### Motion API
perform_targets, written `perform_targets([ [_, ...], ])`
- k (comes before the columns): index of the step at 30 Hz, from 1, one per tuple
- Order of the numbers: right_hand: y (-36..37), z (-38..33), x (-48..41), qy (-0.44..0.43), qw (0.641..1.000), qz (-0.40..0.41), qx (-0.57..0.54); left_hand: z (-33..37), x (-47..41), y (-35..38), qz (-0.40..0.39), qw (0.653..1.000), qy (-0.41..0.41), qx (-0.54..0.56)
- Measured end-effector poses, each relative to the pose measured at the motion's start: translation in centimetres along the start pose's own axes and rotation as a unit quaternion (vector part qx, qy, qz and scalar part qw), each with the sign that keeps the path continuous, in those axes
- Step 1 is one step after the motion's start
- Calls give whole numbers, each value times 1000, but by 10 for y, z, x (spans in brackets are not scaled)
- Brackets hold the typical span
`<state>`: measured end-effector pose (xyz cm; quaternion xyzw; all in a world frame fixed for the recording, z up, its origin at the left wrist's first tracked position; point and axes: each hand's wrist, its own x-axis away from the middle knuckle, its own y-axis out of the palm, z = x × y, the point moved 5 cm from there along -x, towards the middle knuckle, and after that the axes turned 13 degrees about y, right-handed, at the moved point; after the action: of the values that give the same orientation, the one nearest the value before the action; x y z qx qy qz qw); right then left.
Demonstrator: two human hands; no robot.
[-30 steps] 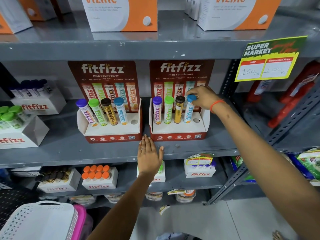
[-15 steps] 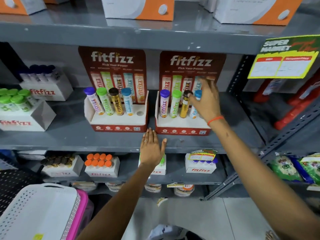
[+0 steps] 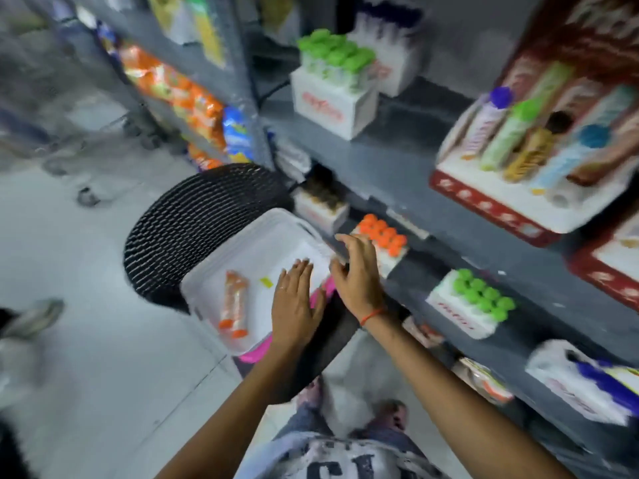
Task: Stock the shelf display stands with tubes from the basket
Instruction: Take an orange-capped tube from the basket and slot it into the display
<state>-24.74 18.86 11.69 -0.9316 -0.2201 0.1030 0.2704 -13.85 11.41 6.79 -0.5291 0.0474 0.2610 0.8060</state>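
The view is blurred and tilted. A white perforated basket (image 3: 207, 285) rests on a black mesh chair (image 3: 193, 216), with two orange-capped tubes (image 3: 233, 307) lying inside it. My left hand (image 3: 295, 299) hovers flat over the basket's right side, fingers apart, holding nothing. My right hand (image 3: 358, 271) is open just right of it, above the basket's rim. A red and white display stand (image 3: 484, 198) at the upper right holds purple, green, brown and blue capped tubes.
Grey metal shelves (image 3: 397, 160) run along the right. They carry white boxes of green-capped tubes (image 3: 332, 88), orange-capped tubes (image 3: 382, 236) and more green-capped tubes (image 3: 480, 299). Snack packets (image 3: 186, 95) hang at the back left. A shoe (image 3: 34, 316) shows on the floor at left.
The view has swung down and left from the shelf to the basket. My right hand has left the blue-capped tube in the stand, and both hands have dropped to the basket.
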Motion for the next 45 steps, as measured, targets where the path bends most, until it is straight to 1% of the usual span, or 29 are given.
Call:
perform_targets([
  [3,93,-7,8,19,991,-124,49,-72,46,-17,1,993,-109,-41],
  [6,172,-4,24,25,968,-229,103,-132,83,-30,-12,978,-195,-72],
  [8,213,-3,40,22,932,-319,171,-166,104,-32,-44,962,-255,-86],
  [10,249,7,60,29,873,-421,246,-189,120,-26,-87,951,-283,-91],
  [11,262,12,69,38,848,-455,269,-196,126,-23,-106,948,-285,-92],
  [13,275,17,81,57,821,-479,304,-205,135,-15,-133,947,-280,-84],
  [16,286,25,93,15,816,-462,345,-208,143,-6,-175,941,-279,-78],
  [18,288,30,97,44,823,-456,336,-207,145,-4,-192,940,-269,-87],
  [19,288,33,96,95,822,-463,318,-206,146,-4,-200,939,-264,-96],
  [21,285,35,91,150,816,-472,299,-207,148,-2,-213,935,-258,-115],
  [23,273,29,81,150,821,-456,308,-209,151,2,-203,935,-260,-131],
  [26,242,13,59,104,869,-398,274,-210,153,6,-191,933,-266,-150],
  [28,217,3,45,79,886,-377,257,-207,147,9,-190,934,-265,-150],
  [32,151,2,13,116,911,-324,227,-186,114,19,-165,948,-236,-138],
  [35,88,2,-6,135,929,-268,217,-148,71,33,-144,969,-162,-116],
  [39,-12,-1,-33,134,961,-123,206,-87,-2,54,-113,987,-64,-94],
  [42,-95,-6,-47,152,963,-27,220,-33,-61,67,-100,992,19,-69],
  [45,-176,-17,-53,164,957,79,225,28,-112,76,-88,990,104,-43],
])
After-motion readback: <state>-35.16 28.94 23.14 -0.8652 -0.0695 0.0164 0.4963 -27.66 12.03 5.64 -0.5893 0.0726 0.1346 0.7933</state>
